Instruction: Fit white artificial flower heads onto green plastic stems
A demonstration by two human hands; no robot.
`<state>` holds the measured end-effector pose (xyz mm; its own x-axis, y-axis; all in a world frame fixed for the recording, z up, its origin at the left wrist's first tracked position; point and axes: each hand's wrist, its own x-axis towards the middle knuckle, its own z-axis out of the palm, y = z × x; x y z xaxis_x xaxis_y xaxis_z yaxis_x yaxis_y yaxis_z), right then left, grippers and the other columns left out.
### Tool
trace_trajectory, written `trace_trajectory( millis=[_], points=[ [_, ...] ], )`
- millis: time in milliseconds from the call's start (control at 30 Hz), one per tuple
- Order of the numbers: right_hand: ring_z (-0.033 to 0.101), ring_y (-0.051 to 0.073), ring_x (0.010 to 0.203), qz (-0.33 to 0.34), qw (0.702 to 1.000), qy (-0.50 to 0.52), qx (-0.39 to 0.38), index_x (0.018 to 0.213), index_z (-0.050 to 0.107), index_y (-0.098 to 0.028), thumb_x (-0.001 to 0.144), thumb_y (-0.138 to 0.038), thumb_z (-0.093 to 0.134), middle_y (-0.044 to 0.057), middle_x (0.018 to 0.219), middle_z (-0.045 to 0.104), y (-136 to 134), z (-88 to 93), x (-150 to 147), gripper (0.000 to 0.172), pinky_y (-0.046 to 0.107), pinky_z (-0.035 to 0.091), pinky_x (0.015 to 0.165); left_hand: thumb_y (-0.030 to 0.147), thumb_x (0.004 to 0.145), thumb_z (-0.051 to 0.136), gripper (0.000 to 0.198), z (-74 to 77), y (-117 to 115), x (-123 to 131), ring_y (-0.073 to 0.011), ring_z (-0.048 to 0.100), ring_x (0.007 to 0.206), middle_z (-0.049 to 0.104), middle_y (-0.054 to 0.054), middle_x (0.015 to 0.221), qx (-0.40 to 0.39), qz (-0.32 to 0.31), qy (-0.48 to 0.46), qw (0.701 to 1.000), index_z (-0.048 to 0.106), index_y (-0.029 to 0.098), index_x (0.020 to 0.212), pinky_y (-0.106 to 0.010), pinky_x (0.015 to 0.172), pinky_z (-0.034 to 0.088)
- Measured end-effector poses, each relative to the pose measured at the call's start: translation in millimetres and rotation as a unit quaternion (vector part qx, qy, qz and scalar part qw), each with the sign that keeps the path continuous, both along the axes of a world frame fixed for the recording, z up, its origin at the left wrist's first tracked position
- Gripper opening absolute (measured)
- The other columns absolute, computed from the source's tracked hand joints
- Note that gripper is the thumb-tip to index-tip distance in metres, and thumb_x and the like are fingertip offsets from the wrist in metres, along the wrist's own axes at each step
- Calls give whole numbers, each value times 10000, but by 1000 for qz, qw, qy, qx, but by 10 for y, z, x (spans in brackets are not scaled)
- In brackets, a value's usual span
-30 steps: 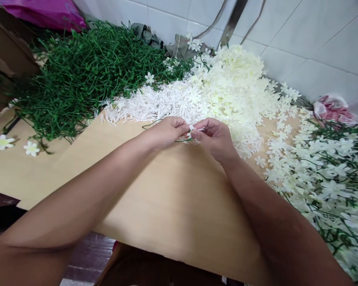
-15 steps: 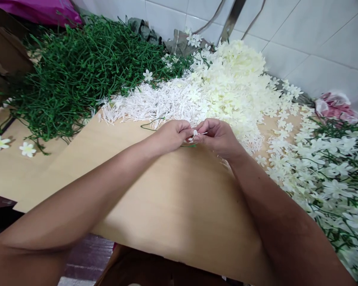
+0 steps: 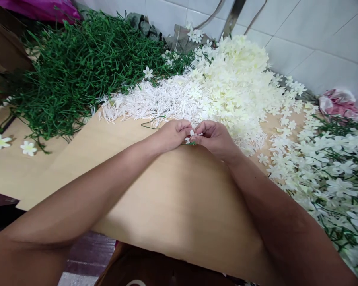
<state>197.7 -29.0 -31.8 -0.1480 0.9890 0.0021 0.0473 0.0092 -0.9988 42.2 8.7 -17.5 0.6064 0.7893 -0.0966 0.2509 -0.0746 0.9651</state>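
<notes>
My left hand (image 3: 173, 135) is closed in a pinch above the board. A thin green plastic stem (image 3: 149, 124) curves out on its far side, and a green bit also shows below the fingertips. My right hand (image 3: 214, 137) meets it fingertip to fingertip, pinching a small white artificial flower (image 3: 191, 135). From the right fingers sticks a thin white strand (image 3: 199, 134), perhaps a stamen. The fingers partly cover where flower and stem come together.
Behind the hands lie a heap of white stamens (image 3: 164, 97) and a pile of cream petals (image 3: 235, 75). Green stems (image 3: 92, 63) are heaped at left. Stemmed white flowers (image 3: 337, 171) cover the right side. The tan board (image 3: 167, 206) lies below my arms.
Both hands stay together, with the white flower shifted very slightly left and turned a little in the fingers. The view has moved slightly.
</notes>
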Motion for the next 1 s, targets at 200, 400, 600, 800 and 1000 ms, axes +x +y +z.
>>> trace_trajectory(
  millis=[200,400,600,800,1000],
  points=[
    [523,90,504,-70,997,-34,6,565,541,-176,434,-404,868,-32,524,584,41,-29,-76,419,237,408,488,127,824,471,245,-57,53,14,-67,322,518,378,65,516,57,19,49,997,455,154,581,-215,516,251],
    [588,103,545,-67,998,14,0,611,560,-175,445,-382,874,-31,567,627,38,-9,-49,411,247,467,547,155,853,436,274,23,58,-17,-55,310,487,380,64,518,29,-7,49,998,450,151,579,-210,503,242],
    [604,91,551,-36,998,48,-21,641,572,-173,472,-363,873,-34,587,647,35,0,41,394,233,484,574,221,846,482,248,115,53,-104,-50,319,480,403,61,514,-12,-68,21,997,499,144,610,-193,493,250],
    [595,80,545,-11,997,77,-28,638,578,-179,471,-342,877,-47,586,639,45,-11,48,380,222,482,566,296,818,544,257,58,66,-108,-55,329,498,411,55,530,-14,-77,13,997,506,140,618,-197,504,251],
    [568,71,567,14,995,90,-28,622,563,-177,464,-322,883,-47,611,623,21,0,31,385,212,452,567,237,804,549,284,82,7,-70,-46,271,457,341,71,487,-36,-78,9,996,435,154,558,-207,483,218]
  ],
)
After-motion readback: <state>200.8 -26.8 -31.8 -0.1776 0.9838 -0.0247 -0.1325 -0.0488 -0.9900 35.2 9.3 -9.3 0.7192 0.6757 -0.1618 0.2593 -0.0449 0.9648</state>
